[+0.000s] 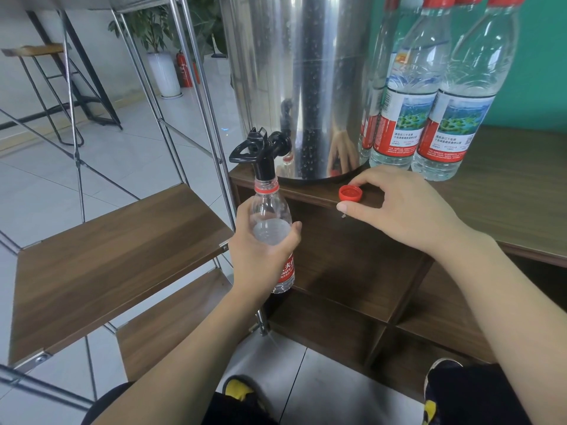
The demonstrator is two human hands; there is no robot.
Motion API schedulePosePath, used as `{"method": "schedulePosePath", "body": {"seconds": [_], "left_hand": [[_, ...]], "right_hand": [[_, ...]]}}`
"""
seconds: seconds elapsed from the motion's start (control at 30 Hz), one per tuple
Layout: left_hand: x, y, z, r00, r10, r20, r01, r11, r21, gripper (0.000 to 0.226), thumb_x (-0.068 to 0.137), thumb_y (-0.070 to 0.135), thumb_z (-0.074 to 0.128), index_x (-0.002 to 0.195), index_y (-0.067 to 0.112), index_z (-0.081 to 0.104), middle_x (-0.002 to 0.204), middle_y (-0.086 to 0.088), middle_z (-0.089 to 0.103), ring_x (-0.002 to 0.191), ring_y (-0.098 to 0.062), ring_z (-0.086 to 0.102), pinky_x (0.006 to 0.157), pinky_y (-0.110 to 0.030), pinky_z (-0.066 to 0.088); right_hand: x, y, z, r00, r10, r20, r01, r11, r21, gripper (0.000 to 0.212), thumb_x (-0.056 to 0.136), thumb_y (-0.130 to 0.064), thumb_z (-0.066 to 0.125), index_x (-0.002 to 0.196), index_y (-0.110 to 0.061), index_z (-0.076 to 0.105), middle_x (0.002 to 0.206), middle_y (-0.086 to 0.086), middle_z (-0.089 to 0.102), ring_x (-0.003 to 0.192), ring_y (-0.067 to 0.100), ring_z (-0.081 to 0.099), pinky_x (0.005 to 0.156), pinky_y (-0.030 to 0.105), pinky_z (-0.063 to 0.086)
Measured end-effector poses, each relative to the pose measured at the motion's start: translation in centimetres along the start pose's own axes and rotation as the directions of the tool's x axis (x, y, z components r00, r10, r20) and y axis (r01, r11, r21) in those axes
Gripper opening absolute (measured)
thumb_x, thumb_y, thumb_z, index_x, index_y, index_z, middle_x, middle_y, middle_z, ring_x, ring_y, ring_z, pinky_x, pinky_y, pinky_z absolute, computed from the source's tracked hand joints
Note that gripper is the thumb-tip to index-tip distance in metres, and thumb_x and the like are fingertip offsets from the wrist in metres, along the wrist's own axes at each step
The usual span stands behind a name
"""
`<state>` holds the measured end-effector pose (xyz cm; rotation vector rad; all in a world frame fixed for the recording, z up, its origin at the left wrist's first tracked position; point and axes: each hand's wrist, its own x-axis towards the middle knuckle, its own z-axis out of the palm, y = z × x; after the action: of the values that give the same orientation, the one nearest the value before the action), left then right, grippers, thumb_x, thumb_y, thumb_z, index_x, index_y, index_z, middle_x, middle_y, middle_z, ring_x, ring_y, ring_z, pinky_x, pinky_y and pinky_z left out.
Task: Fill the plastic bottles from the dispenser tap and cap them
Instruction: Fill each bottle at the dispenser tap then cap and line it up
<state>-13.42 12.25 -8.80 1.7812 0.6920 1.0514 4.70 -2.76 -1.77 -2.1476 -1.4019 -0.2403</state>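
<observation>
1. The steel dispenser [294, 87] is running off the top edge, so its lid is lying out of view.
2. The left hand [264, 256] is covering most of the held bottle's [271, 210] label.
3. The capped bottles [429, 87] are losing their cap tops to the upper edge.
4. The right hand [402, 207] is hiding its own palm side, beside the red cap [349, 192].

We read little: the held bottle [271, 228] has a red label showing partial white letters "NGFU" and a Chinese character "夫". The standing bottles [441, 96] on the counter [506, 191] carry red-and-white labels with Chinese print, too small to read.
</observation>
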Motion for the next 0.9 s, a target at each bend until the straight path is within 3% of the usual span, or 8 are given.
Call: {"method": "schedulePosePath", "body": {"seconds": [0.2, 0.3, 0.57, 0.73, 0.9], "left_hand": [[0.1, -0.17, -0.01, 1.0, -0.005, 0.001, 0.005, 1.0, 0.022, 0.071, 0.077, 0.036, 0.086, 0.135, 0.033, 0.044, 0.115, 0.021, 0.062, 0.112, -0.002, 0.06, 0.104, -0.031, 0.046], [0.15, -0.32, 0.02, 1.0, -0.002, -0.005, 0.002, 1.0, 0.027, 0.071, 0.08, 0.03, 0.087, 0.135, 0.034, 0.043, 0.116, 0.017, 0.063, 0.112, -0.005, 0.06, 0.104, -0.03, 0.045], [0.29, -0.71, 0.06, 1.0, 0.004, -0.001, -0.004, 1.0, 0.013, 0.071, 0.077, 0.036, 0.086, 0.134, 0.037, 0.043, 0.113, 0.026, 0.061, 0.111, 0.001, 0.06, 0.095, -0.016, 0.042], [0.34, -0.53, 0.17, 1.0, -0.001, 0.003, 0.001, 1.0, 0.009, 0.072, 0.071, 0.047, 0.079, 0.133, 0.04, 0.042, 0.118, 0.017, 0.065, 0.112, -0.002, 0.061, 0.094, -0.016, 0.041], [0.29, -0.83, 0.07, 1.0, 0.007, -0.001, -0.007, 1.0, 0.018, 0.07, 0.075, 0.041, 0.084, 0.132, 0.04, 0.043, 0.111, 0.028, 0.061, 0.11, 0.002, 0.06, 0.094, -0.016, 0.042]], "right_hand": [[-0.02, 0.03, 0.07, 1.0, 0.001, 0.002, -0.001, 1.0, -0.001, 0.039, 0.086, -0.066, 0.063, 0.11, -0.035, 0.067, 0.11, -0.018, 0.062, 0.104, 0.006, 0.055, 0.092, 0.032, 0.046], [-0.02, 0.08, 0.1, 1.0, 0.002, 0.002, -0.002, 1.0, 0.002, 0.039, 0.086, -0.066, 0.063, 0.11, -0.036, 0.067, 0.11, -0.018, 0.062, 0.104, 0.006, 0.056, 0.091, 0.032, 0.046], [0.02, 0.13, 0.19, 1.0, -0.002, -0.005, 0.002, 1.0, 0.017, 0.038, 0.085, -0.066, 0.063, 0.108, -0.036, 0.067, 0.108, -0.019, 0.062, 0.103, 0.006, 0.056, 0.092, 0.034, 0.048], [-0.01, 0.06, 0.14, 1.0, 0.004, -0.002, -0.004, 1.0, 0.019, 0.036, 0.085, -0.066, 0.063, 0.108, -0.037, 0.067, 0.107, -0.02, 0.061, 0.102, 0.005, 0.056, 0.091, 0.033, 0.048], [0.01, 0.05, 0.09, 1.0, 0.006, 0.003, -0.006, 1.0, 0.003, 0.039, 0.086, -0.066, 0.063, 0.11, -0.036, 0.067, 0.108, -0.019, 0.061, 0.102, 0.005, 0.055, 0.089, 0.029, 0.046]]}}
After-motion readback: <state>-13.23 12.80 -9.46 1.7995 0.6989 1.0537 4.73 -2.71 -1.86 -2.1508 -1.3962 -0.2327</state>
